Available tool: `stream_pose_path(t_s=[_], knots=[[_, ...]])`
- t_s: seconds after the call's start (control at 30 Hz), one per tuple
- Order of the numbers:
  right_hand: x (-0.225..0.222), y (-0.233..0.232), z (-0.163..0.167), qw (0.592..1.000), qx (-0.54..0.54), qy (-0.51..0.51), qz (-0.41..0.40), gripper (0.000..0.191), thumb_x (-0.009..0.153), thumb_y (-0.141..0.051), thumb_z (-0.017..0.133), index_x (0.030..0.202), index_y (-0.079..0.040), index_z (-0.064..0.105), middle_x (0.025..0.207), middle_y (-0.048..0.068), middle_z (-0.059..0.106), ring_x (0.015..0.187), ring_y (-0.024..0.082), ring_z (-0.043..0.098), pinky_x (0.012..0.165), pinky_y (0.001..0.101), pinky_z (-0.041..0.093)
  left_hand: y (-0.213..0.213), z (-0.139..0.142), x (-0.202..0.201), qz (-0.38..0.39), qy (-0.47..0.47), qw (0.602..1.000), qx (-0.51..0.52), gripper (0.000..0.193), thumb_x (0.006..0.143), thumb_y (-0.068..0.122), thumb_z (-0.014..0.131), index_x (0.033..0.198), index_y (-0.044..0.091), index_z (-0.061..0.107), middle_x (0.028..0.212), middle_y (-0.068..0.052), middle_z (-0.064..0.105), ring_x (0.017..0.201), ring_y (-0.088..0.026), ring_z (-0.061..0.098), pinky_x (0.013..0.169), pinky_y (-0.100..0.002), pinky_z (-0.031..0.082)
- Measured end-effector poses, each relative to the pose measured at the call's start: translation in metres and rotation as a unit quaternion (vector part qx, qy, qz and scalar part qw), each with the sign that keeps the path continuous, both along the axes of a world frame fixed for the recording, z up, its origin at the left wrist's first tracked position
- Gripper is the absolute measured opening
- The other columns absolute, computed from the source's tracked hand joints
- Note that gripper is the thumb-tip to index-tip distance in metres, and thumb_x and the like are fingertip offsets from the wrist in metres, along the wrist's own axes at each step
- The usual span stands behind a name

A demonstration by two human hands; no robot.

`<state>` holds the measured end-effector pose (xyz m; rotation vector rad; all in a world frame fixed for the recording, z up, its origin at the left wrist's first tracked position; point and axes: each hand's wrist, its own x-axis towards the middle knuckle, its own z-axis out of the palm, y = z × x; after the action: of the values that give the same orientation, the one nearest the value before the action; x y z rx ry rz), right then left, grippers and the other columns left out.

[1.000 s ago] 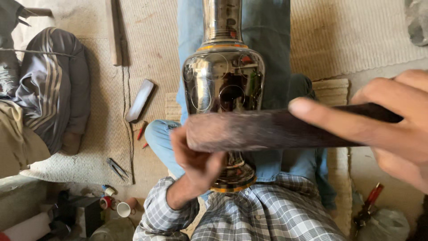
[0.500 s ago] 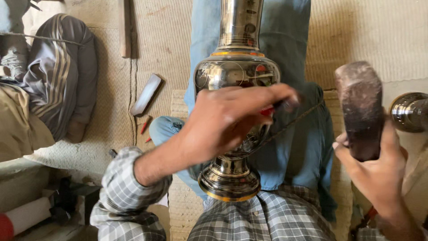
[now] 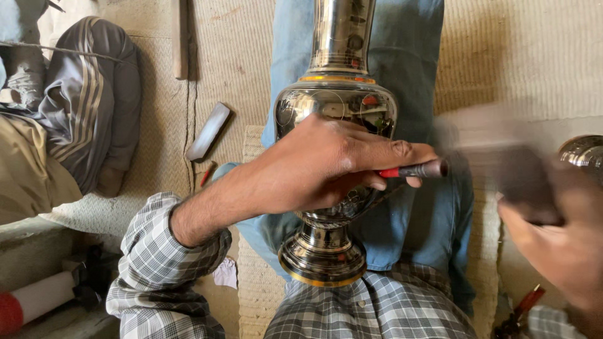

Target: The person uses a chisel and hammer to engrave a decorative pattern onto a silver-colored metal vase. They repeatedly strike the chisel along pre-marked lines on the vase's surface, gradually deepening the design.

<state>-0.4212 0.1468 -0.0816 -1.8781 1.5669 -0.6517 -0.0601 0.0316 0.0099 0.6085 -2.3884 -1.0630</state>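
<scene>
A tall shiny metal vase (image 3: 336, 94) with gold bands lies along my lap, its flared foot (image 3: 322, 257) towards me. My left hand (image 3: 320, 166) rests on the vase's belly and grips a thin metal chisel with a red handle (image 3: 414, 170), tip pointing right. My right hand (image 3: 559, 245) is at the right edge, motion-blurred, shut on a dark wooden mallet (image 3: 515, 179) whose head is just right of the chisel's end.
A flat grey metal bar (image 3: 209, 131) and a small red tool (image 3: 207, 174) lie on the woven mat to the left. Another person's legs in striped trousers (image 3: 94, 100) are at far left. A second shiny round metal object (image 3: 581, 154) sits at the right edge.
My left hand has settled lower on the vase with the chisel now showing. The mallet has swung from upright down towards the chisel's end and is blurred.
</scene>
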Motion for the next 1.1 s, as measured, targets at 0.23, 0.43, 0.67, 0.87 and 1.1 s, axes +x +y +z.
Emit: stream_pose_path(t_s=[0.23, 0.43, 0.67, 0.87, 1.1], knots=[[-0.012, -0.024, -0.006, 0.992, 0.109, -0.037, -0.046, 0.013, 0.095, 0.0, 0.075, 0.1, -0.001, 0.063, 0.083, 0.009, 0.064, 0.074, 0.019, 0.064, 0.072, 0.0321, 0.053, 0.022, -0.004, -0.007, 0.13, -0.031, 0.991, 0.006, 0.05, 0.097, 0.0, 0.071, 0.142, 0.016, 0.058, 0.116, 0.0, 0.076, 0.091, -0.018, 0.077, 0.076, -0.032, 0.063], [-0.036, -0.077, -0.008, 0.992, 0.033, 0.037, 0.112, 0.026, 0.094, -0.003, 0.068, 0.119, -0.004, 0.061, 0.089, 0.005, 0.06, 0.077, 0.015, 0.063, 0.074, 0.0277, 0.053, 0.048, -0.008, -0.01, 0.277, 0.025, 0.96, -0.021, 0.055, 0.092, -0.013, 0.066, 0.142, 0.009, 0.058, 0.115, -0.003, 0.077, 0.087, -0.014, 0.077, 0.074, -0.029, 0.062], [-0.011, -0.123, 0.034, 0.98, 0.038, 0.074, 0.179, 0.025, 0.096, -0.009, 0.065, 0.121, -0.005, 0.062, 0.086, 0.007, 0.062, 0.073, 0.016, 0.064, 0.071, 0.0275, 0.054, 0.073, -0.012, -0.012, 0.368, 0.105, 0.924, 0.006, 0.038, 0.1, -0.015, 0.063, 0.133, 0.002, 0.058, 0.116, -0.006, 0.077, 0.096, -0.013, 0.078, 0.083, -0.027, 0.066], [0.02, -0.123, 0.063, 0.971, 0.019, 0.099, 0.216, 0.025, 0.098, -0.014, 0.063, 0.122, -0.007, 0.064, 0.085, 0.008, 0.063, 0.07, 0.017, 0.065, 0.069, 0.0274, 0.054, 0.082, -0.02, -0.02, 0.423, 0.156, 0.891, 0.059, 0.027, 0.101, -0.015, 0.063, 0.125, -0.003, 0.059, 0.106, -0.012, 0.074, 0.083, -0.01, 0.079, 0.07, -0.021, 0.063], [0.038, -0.126, 0.086, 0.964, -0.002, 0.117, 0.239, 0.027, 0.1, -0.02, 0.06, 0.124, -0.009, 0.066, 0.082, 0.01, 0.065, 0.067, 0.018, 0.066, 0.066, 0.0272, 0.055, 0.095, -0.038, -0.023, 0.483, 0.156, 0.86, 0.052, 0.031, 0.096, -0.014, 0.071, 0.118, -0.005, 0.051, 0.087, -0.012, 0.071, 0.067, -0.012, 0.065, 0.06, -0.022, 0.052]])
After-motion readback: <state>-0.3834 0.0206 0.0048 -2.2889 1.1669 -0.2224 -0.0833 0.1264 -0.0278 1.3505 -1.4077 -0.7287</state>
